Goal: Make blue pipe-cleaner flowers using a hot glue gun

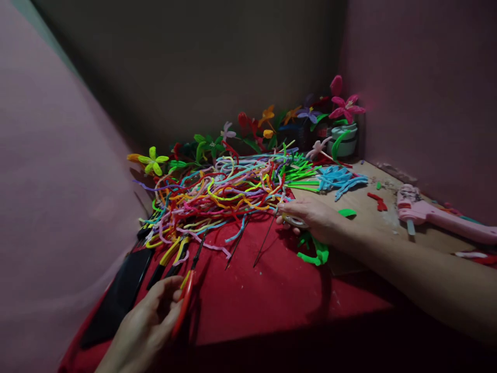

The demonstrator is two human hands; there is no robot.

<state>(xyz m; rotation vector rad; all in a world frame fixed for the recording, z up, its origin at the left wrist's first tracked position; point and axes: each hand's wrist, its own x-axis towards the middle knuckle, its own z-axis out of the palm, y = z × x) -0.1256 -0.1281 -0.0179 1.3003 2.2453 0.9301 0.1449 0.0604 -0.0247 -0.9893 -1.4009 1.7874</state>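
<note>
My left hand point(151, 321) is closed on the handle of orange-handled scissors point(186, 303), their dark blades pointing up and away. My right hand point(312, 220) is closed around a roll of tape point(294, 221) that looks pale or clear. A thin dark wire point(265, 240) slants down toward the red cloth from its fingertips; whether the fingers pinch it too is hard to see. Just beyond both hands lies a tangled heap of coloured pipe cleaners point(229, 191). Below my right hand is a bent green pipe-cleaner piece point(316, 255).
Pliers point(166, 259) with yellow and black handles and a black flat slab point(116, 300) lie at left. A pink glue gun point(435, 215) rests on brown board point(361, 207) at right. Blue pieces point(337, 178) and pipe-cleaner flowers point(153, 161) line the back, against walls.
</note>
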